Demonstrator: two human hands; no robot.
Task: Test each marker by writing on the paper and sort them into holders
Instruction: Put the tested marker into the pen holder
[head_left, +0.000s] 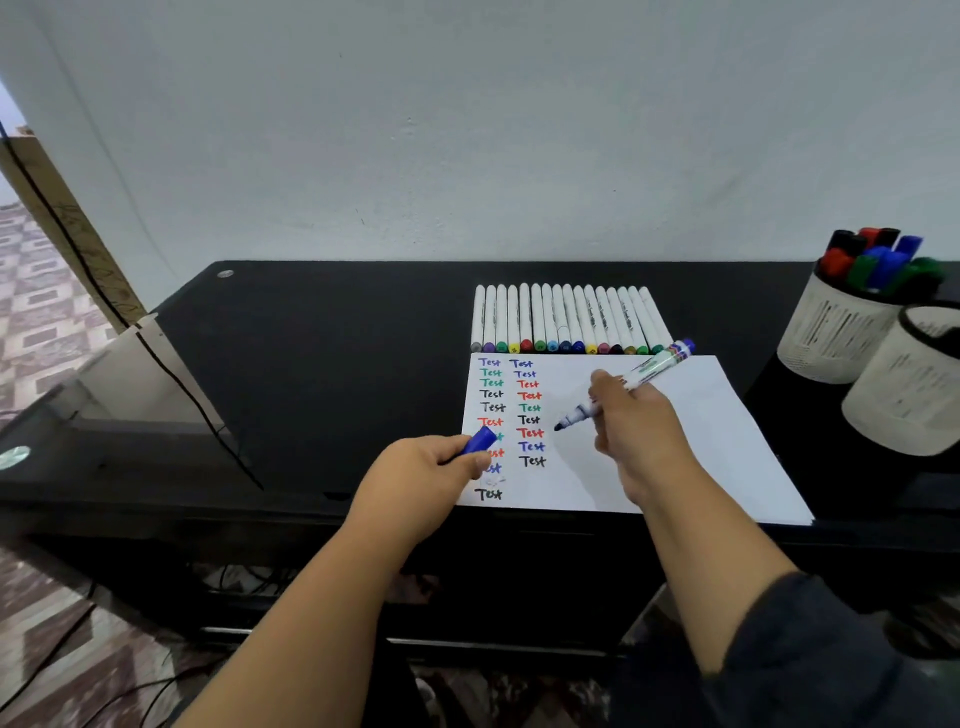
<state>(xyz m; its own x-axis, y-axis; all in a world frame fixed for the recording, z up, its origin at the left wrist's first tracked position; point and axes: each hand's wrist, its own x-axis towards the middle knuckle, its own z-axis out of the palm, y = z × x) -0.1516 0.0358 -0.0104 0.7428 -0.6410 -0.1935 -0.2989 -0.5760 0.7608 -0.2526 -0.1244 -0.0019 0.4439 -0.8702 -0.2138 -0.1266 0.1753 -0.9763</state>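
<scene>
marker (626, 387) is gripped uncapped in the right hand (636, 421), tip hovering over the paper (701, 441) beside the second column; its blue cap (480, 440) is pinched in the left hand (423, 475). the next word is best written below the last, with light pressure. a pen row (566, 319) and two holders (836, 332) are kept clear.

Prob. a home room: plain wall (467, 130), patterned tiled floor (36, 312), black desk (311, 364) w/ cables.
</scene>
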